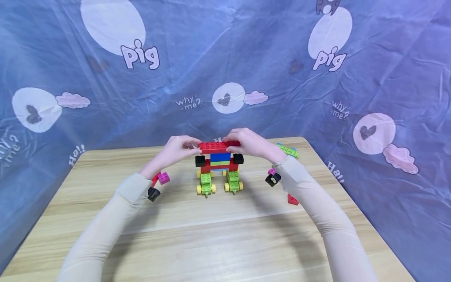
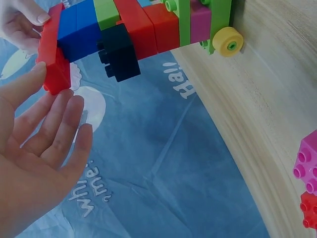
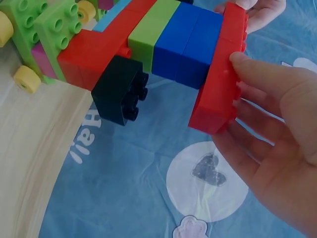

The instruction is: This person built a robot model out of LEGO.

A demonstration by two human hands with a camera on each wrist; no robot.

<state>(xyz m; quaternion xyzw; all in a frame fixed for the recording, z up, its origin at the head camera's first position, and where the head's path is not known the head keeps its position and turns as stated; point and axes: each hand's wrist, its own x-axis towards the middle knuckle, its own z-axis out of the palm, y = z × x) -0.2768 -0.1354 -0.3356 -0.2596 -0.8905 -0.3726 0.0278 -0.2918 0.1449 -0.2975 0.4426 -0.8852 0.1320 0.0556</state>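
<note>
A long red building-block bar [image 1: 212,147] lies across the top of a standing block figure. My left hand [image 1: 177,150] pinches the bar's left end between thumb and fingers. At the other end, my right hand [image 1: 250,145] grips it, the thumb on one face and fingers behind. Under the bar come blue blocks [image 3: 188,44], then a green block [image 3: 151,37] and red blocks [image 2: 143,29]. A black block [image 2: 120,52] juts out at either side. The figure stands on two green wheeled bases [image 1: 206,184] with yellow wheels [image 2: 228,41].
Left of the figure lie a magenta block [image 1: 163,178], a red piece and a black piece [image 1: 153,194]. To the right are another black piece [image 1: 273,179], a red block [image 1: 293,199] and a green piece [image 1: 289,150]. A blue printed cloth [image 1: 183,58] hangs behind the wooden table [image 1: 197,243].
</note>
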